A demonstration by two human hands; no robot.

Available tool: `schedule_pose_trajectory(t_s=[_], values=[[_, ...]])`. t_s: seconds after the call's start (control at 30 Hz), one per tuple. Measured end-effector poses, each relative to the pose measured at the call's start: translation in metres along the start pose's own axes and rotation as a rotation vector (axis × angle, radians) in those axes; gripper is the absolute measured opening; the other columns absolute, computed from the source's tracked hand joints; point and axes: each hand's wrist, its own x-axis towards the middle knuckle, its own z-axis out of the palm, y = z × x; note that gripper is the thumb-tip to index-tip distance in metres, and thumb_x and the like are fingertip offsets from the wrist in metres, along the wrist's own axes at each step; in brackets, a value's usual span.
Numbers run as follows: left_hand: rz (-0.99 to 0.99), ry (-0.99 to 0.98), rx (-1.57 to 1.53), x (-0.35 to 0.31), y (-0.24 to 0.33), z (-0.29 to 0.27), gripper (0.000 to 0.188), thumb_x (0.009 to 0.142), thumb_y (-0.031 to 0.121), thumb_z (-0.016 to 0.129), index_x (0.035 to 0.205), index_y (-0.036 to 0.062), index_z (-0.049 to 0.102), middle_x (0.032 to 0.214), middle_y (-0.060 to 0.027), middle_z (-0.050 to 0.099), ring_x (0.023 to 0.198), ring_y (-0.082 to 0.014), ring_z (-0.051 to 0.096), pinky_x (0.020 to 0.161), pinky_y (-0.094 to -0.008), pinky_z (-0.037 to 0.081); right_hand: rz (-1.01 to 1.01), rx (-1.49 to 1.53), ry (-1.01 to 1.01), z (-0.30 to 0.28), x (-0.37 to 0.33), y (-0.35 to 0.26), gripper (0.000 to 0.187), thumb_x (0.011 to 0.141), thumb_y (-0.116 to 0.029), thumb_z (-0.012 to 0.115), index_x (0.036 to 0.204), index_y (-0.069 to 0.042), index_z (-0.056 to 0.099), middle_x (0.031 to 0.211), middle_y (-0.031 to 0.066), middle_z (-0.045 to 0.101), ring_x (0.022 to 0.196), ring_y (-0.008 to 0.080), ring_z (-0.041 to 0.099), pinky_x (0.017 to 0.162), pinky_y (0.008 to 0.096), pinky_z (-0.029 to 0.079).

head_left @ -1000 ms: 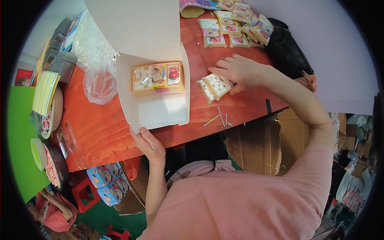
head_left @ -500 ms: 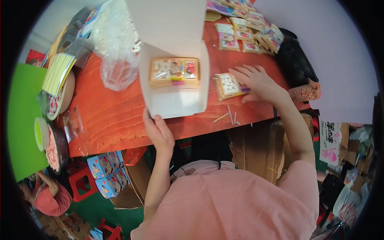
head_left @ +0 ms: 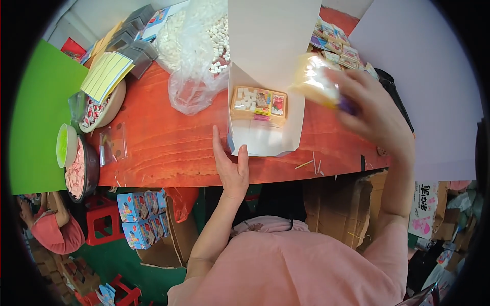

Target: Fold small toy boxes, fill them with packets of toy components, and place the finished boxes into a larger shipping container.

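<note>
A white carton [head_left: 294,133] stands on the red table with its lid raised. Inside it lie flat wrapped packs [head_left: 259,102], the top one showing white pellets and a small red picture. My left hand [head_left: 233,171] rests against the carton's front left corner, fingers stretched and thumb apart. To the right of the carton, my right hand [head_left: 370,109] is closed on a similar wrapped pack [head_left: 317,79], raised off the table. Motion blurs both that hand and the pack.
More wrapped packs [head_left: 339,46] are piled at the back right. Clear bags of white pellets [head_left: 191,66] lie left of the carton, with bowls [head_left: 91,168] at the table's left end. Small sticks [head_left: 315,163] lie near the front edge. Another person [head_left: 56,229] is at lower left.
My right hand has lifted the wrapped pack off the table toward the carton. My left hand's fingers have straightened at the carton's corner. The whole view has shifted, moving the scene rightward.
</note>
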Motion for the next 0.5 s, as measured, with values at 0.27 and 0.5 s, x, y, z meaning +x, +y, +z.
schedule_pose_trajectory(t_s=[0.27,0.5], values=[[-0.117,-0.015,-0.001,0.013,-0.014,0.009,0.045,0.11,0.02,0.046,0.148,-0.0027,0.047,0.139,-0.0266,0.06,0.128,-0.0411,0.059,0.106,-0.043,0.047,-0.159,-0.355,-0.538,0.097,0.115,-0.046,0.047,0.085,-0.021,0.071,0.13,-0.01,0.063,0.11,0.0211,0.066,0.107,0.0371,0.064,0.092,0.0453,0.052],[-0.136,-0.061,-0.041,0.018,-0.015,0.004,0.044,0.108,0.019,0.048,0.146,-0.0028,0.05,0.141,-0.0238,0.059,0.129,-0.0393,0.058,0.108,-0.0439,0.045,-0.235,-0.527,-0.161,0.168,0.089,-0.02,0.051,0.091,-0.038,0.068,0.133,-0.01,0.062,0.119,0.0153,0.063,0.113,0.0295,0.062,0.088,0.0441,0.05]])
